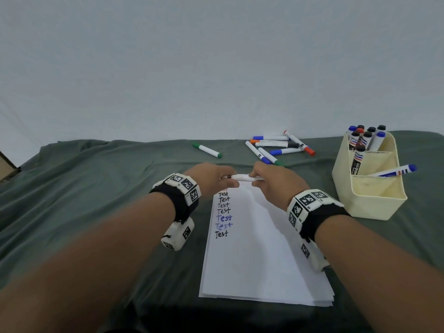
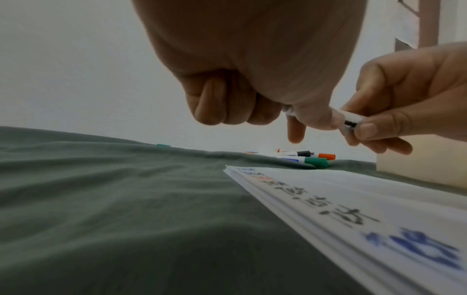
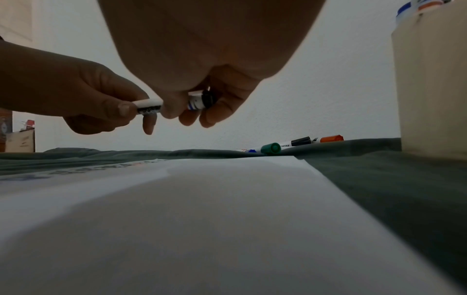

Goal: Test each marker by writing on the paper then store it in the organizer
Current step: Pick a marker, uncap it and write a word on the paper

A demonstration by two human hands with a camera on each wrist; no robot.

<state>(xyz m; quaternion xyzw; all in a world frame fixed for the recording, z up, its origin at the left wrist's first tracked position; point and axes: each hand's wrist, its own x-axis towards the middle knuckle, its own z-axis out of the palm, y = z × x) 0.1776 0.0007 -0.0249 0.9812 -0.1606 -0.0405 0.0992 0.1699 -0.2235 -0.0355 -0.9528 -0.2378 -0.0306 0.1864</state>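
A white marker (image 1: 242, 177) is held level just above the far end of the paper (image 1: 252, 255). My left hand (image 1: 222, 179) pinches its left end, which is hidden inside the fingers. My right hand (image 1: 258, 177) grips the barrel (image 3: 151, 103), and the black butt end (image 3: 206, 98) shows under its fingers. In the left wrist view the marker (image 2: 351, 119) bridges both hands. The paper carries a column of the word "Test" (image 1: 223, 210) in red, black and blue. The cream organizer (image 1: 374, 200) stands at the right with several markers (image 1: 367, 138) upright in it.
Several loose markers (image 1: 276, 147) lie in a heap beyond the paper, and one green-capped marker (image 1: 207, 150) lies apart to the left. A blue-capped marker (image 1: 396, 170) leans out of the organizer's middle compartment. A wrinkled green cloth (image 1: 108, 188) covers the table.
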